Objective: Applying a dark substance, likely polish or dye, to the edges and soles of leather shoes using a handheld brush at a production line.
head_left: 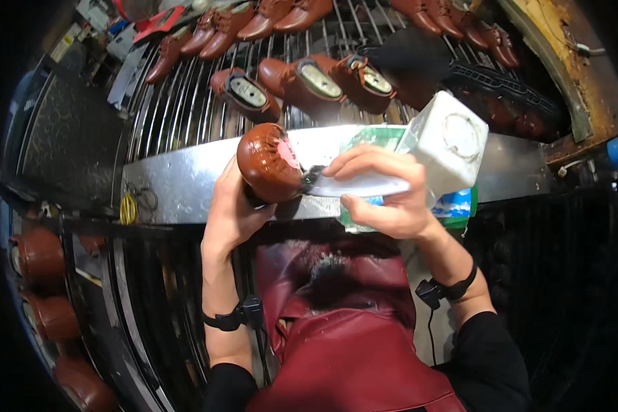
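White plastic shows in the grip of the right hand [390, 192]: thumb below and fingers above pinch the handle of a brush [367, 186]. Its long axis runs nearly crosswise, with the dark bristles [313, 180] pointing left, toward the shoe. They appear to meet the lower right edge of the brown shoe [259, 163], near the gathered leather around a pink patch [288, 153].

The shoe sits in the left hand [228, 214], directly left of the right fingers and a little above the left wrist. The left thumb side curls under it, while the other fingers are mostly behind it, so I cannot tell how tightly they close. One rounded end faces up toward the eye; its long axis is foreshortened and hard to read. The left hand is the nearer one, cupping it; the right reaches it only through the brush.

Just beyond the right knuckles stands a white container [448, 134], and a green box [464, 206] shows beneath that hand. Behind lies a metal ledge [185, 184], then a rack of rods [178, 113] bearing more brown shoes [302, 82]. A dark red apron [343, 350] covers the person's front.
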The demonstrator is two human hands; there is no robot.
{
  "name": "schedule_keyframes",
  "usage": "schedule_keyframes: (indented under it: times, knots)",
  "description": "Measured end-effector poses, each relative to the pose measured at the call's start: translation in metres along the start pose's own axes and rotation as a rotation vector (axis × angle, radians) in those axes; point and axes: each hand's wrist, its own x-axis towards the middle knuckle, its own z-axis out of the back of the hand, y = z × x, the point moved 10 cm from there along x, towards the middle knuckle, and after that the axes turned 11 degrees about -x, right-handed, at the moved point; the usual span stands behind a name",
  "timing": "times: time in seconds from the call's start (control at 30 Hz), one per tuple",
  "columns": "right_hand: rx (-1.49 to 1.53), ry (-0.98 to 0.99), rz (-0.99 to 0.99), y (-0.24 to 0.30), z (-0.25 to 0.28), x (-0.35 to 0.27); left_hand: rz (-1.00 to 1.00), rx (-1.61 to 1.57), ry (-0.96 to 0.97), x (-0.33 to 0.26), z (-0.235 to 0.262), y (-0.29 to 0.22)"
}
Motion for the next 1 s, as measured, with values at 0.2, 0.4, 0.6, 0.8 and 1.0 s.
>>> schedule_keyframes:
  times: [0.2,0.4,0.6,0.8,1.0]
  knots:
    - [0.170,-0.441,-0.746,-0.065,0.018,-0.126,0.299,-0.881,-0.419,-0.034,0.007,0.146]
    - [-0.165,-0.753,-0.764,-0.050,0.081,-0.181,0.196,-0.748,-0.395,-0.075,0.010,0.108]
    - [-0.105,-0.794,-0.905,-0.081,0.062,-0.202,0.427,-0.689,-0.356,-0.144,-0.032,0.110]
    - [0.678,-0.810,-1.018,-0.089,0.056,-0.190,0.468,-0.716,-0.326,-0.147,-0.042,0.084]
    - [0.660,-0.531,-0.915,-0.070,0.028,-0.121,0.453,-0.791,-0.245,-0.134,-0.046,0.070]
